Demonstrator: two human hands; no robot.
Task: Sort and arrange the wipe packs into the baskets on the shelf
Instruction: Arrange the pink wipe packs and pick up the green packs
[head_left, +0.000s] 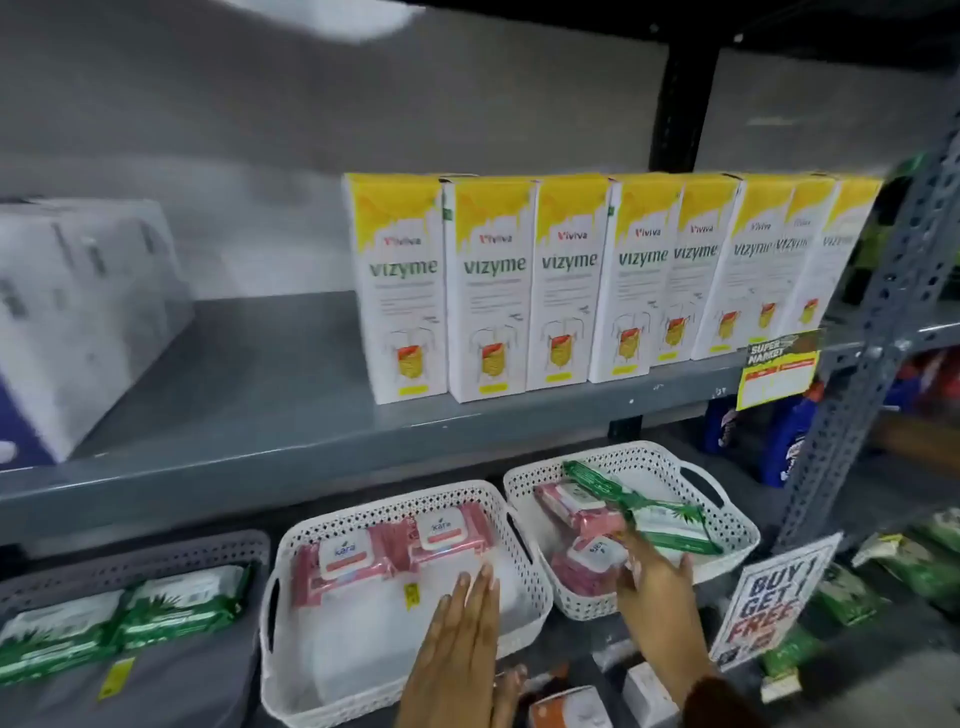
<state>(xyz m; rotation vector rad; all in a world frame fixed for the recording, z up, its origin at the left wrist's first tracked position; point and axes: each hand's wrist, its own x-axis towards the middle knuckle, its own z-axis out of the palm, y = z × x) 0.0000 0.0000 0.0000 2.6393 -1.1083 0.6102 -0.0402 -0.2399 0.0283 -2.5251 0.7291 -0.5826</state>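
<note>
Taking the middle white basket (400, 597) as landmark: to its left sits the grey basket (130, 561) with green packs (124, 613); inside it, two pink packs (389, 556) lie at the back, and the left hand (457, 649) hovers flat over its floor, grip spread and empty. To its right, in the right white basket (628, 519), the right hand (660, 587) — nearer — pinches a green pack (649, 512), its long axis slanting back-left. That pack likely belongs far left — across the middle basket.
</note>
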